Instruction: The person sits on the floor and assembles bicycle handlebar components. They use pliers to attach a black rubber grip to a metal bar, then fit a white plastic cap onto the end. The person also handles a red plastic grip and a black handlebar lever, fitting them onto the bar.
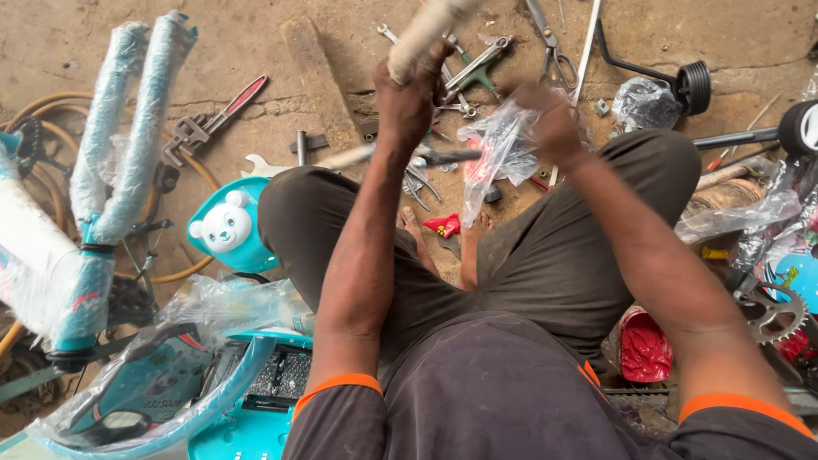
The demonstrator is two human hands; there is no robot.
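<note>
My left hand [410,95] is closed around a pale tube wrapped in plastic [426,32], held upright above the floor. My right hand [550,119] pinches a crumpled clear plastic bag [498,153] with something red inside it. Both hands are raised over my bent knees and bare feet. Below them on the floor lie several spanners [460,77] and a small red piece [445,226].
A teal child's bicycle frame and fork wrapped in plastic [111,162] stands at left, with a teal bear-faced plate [226,226] beside it. Pliers [213,123], scissors [550,47], training wheels [694,85], a chainring [771,311] and a yellow hose [51,128] litter the concrete.
</note>
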